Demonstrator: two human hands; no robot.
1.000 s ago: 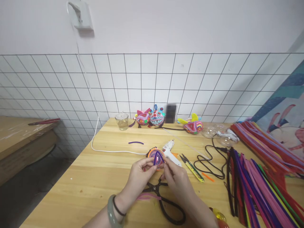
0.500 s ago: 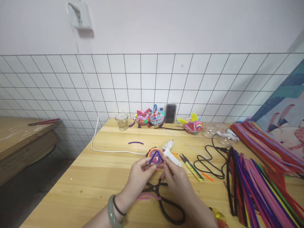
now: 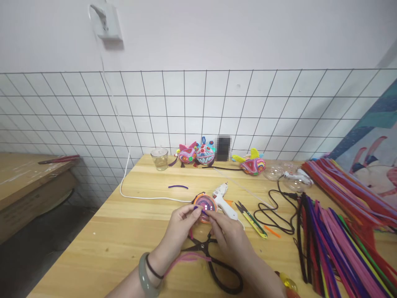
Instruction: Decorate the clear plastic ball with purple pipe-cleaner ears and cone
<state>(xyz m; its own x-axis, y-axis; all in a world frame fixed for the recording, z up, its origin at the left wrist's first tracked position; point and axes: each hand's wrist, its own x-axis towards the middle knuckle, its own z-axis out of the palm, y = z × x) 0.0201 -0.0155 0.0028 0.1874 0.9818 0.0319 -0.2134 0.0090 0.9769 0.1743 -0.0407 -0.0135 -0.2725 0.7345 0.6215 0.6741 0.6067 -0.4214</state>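
Between the fingertips of both hands is a short purple pipe cleaner (image 3: pixel 204 211). My left hand (image 3: pixel 182 223) pinches its left end, with thumb and forefinger together. My right hand (image 3: pixel 229 231) pinches the other end. Just beyond the fingers lies a clear plastic ball half (image 3: pixel 206 200) with orange, pink and purple coils, partly hidden by my hands. Black-handled scissors (image 3: pixel 203 246) lie beneath and between my wrists, beside pink pipe cleaner pieces (image 3: pixel 190 257). A white glue gun (image 3: pixel 223 200) rests right behind my right hand.
Yellow-green thread snips (image 3: pixel 252 221) lie right of the glue gun, near a looped black cable (image 3: pixel 273 213). Bundles of coloured pipe cleaners (image 3: pixel 328 244) fill the right side. Finished fuzzy ornaments (image 3: pixel 204 154), a glass cup (image 3: pixel 159 158) and clear plastic shells (image 3: pixel 274 171) stand at the back.
The purple pipe cleaner, bent into an upright V before, is now low and mostly covered by my fingers. My hands have drawn slightly closer together, and more of the coiled ball half shows.
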